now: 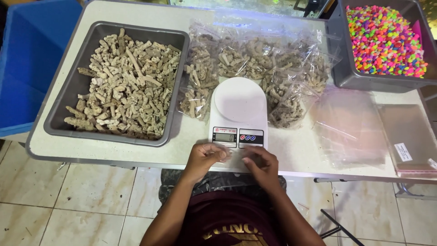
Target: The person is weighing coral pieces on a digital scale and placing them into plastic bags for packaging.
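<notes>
My left hand (pixel 207 157) and my right hand (pixel 259 164) meet at the table's front edge, just in front of a white kitchen scale (pixel 239 107). Their fingertips pinch a thin clear plastic bag (pixel 234 156), which shows only faintly between them. The scale's round platform has nothing on it. To the left of the scale, a grey tray (pixel 59 105) holds a heap of beige coral-like rubble pieces (pixel 125 82). Behind and beside the scale lie several clear bags filled with the same pieces (pixel 273 73).
A grey bin (pixel 346 77) of bright multicoloured pebbles (pixel 384 41) stands at the back right. Flat empty clear bags (pixel 350 127) and a wrapped pack of bags (pixel 409 136) lie on the right. A blue tub (pixel 27 59) stands left of the white table (pixel 114 152).
</notes>
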